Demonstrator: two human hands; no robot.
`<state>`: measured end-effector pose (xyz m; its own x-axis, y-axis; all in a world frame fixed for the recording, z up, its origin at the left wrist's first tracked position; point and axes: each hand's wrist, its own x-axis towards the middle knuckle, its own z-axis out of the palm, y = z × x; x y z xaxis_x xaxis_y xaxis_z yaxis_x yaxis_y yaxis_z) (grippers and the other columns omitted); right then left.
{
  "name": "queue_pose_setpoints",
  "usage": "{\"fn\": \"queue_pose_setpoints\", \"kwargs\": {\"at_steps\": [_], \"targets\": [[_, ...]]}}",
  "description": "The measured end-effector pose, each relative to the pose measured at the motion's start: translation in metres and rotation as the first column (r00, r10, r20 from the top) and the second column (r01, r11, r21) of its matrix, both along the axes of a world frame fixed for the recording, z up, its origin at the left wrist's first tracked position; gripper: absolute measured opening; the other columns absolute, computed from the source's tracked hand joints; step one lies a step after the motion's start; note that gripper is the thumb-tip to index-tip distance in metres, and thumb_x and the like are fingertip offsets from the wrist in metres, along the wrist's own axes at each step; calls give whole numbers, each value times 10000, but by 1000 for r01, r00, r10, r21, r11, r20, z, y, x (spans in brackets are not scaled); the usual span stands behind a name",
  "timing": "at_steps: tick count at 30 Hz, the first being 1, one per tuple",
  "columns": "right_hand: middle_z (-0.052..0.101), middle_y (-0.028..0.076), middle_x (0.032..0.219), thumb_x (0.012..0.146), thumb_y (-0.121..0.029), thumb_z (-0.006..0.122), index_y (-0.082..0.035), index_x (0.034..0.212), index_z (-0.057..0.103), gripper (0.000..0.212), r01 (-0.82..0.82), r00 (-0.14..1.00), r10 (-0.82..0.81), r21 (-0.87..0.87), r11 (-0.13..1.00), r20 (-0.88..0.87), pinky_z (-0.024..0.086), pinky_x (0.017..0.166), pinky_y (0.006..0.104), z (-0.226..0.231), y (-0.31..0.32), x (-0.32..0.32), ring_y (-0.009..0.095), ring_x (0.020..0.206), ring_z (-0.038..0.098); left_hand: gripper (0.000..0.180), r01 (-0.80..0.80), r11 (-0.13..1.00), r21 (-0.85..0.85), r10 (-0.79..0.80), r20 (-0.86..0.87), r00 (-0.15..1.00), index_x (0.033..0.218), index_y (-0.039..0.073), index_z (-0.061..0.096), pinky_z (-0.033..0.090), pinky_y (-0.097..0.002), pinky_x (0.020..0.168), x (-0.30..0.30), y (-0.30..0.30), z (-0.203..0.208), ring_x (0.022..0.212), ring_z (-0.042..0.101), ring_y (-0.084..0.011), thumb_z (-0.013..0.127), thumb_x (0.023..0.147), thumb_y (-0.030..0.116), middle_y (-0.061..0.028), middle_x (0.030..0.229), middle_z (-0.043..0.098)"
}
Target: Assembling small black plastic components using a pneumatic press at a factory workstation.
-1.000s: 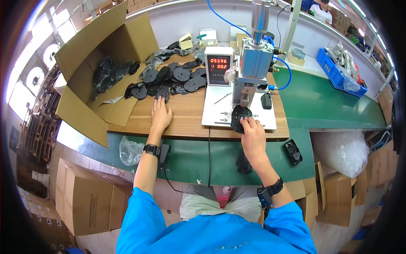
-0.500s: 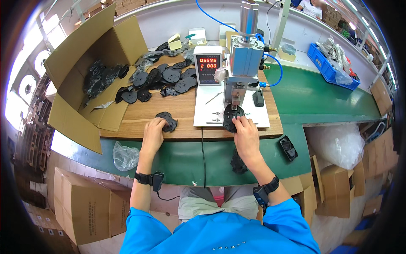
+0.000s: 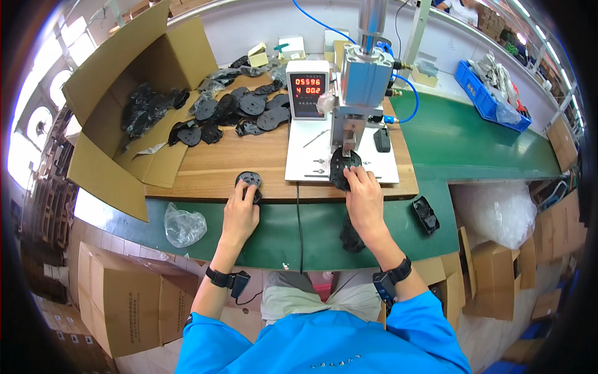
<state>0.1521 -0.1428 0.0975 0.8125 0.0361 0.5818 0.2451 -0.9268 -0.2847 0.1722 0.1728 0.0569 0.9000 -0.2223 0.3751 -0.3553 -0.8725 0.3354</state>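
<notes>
My left hand [image 3: 241,209] grips a rounded black plastic part [image 3: 249,177] at the front edge of the wooden board, fingers closed on its near side. With my right hand [image 3: 365,194] I pinch the near end of another rounded black plastic part [image 3: 339,167], which lies on the white base plate under the tip of the pneumatic press [image 3: 363,81]. The press tip is at or just above that part's far end; contact cannot be made out. Left of the press stands a white counter box [image 3: 308,87] with lit red digits.
Loose black parts [image 3: 252,105] are heaped on the wooden board [image 3: 218,165], beside an open carton [image 3: 112,118] holding more in plastic film. A clear bag [image 3: 184,224], a black tray [image 3: 425,215] and a black piece [image 3: 352,237] lie on the green table. A blue crate [image 3: 489,96] stands far right.
My left hand has shifted right and nearer, and the part in it has turned. The right hand stays at the press with its part. Some red digits on the counter have changed.
</notes>
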Motion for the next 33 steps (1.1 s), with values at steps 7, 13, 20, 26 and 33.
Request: {"fn": "queue_pose_setpoints", "kwargs": {"at_steps": [7, 13, 20, 26, 33], "targets": [[691, 140, 1152, 832, 66, 659, 38, 1173, 719, 347, -14, 1000, 14, -22, 1000, 8, 567, 877, 430, -1, 2, 4, 328, 988, 659, 507, 18, 994, -110, -1, 159, 987, 1296, 65, 677, 489, -504, 1113, 12, 6, -19, 1389, 558, -428, 623, 818, -93, -211, 1342, 597], [691, 143, 1168, 829, 75, 659, 42, 1183, 714, 360, -1, 1000, 1, -14, 1000, -6, 567, 903, 429, -3, 3, 4, 331, 1016, 658, 575, 46, 968, -248, -6, 160, 987, 1402, 64, 607, 470, -482, 1131, 15, 7, -22, 1371, 562, -437, 599, 855, -114, -219, 1438, 577], [684, 138, 1156, 834, 75, 648, 37, 1185, 716, 359, 3, 1000, -3, -26, 1000, 9, 566, 900, 430, -2, 5, 3, 327, 1002, 656, 603, 44, 972, -232, 7, 215, 977, 1441, 38, 566, 457, -496, 1141, 14, 9, -26, 1370, 555, -418, 632, 855, -87, -201, 1454, 574], [649, 139, 1086, 834, 52, 653, 13, 1148, 696, 319, -14, 1000, 14, 27, 1000, 0, 570, 869, 453, 1, -3, 9, 349, 995, 654, 675, 237, 963, -127, -199, 257, 946, 1477, 30, 556, 476, -492, 1155, 13, -13, -11, 1402, 566, -412, 628, 827, -139, -217, 1501, 593], [649, 149, 1144, 834, 26, 687, -18, 1170, 660, 340, 32, 995, -3, 281, 959, -104, 564, 909, 487, 25, -38, -43, 384, 1101, 666, 510, 475, 855, 208, -516, 431, 740, 1348, 144, 708, 512, -464, 1107, -3, -116, 42, 1297, 649, -306, 728, 844, 65, -146, 1424, 671]]}}
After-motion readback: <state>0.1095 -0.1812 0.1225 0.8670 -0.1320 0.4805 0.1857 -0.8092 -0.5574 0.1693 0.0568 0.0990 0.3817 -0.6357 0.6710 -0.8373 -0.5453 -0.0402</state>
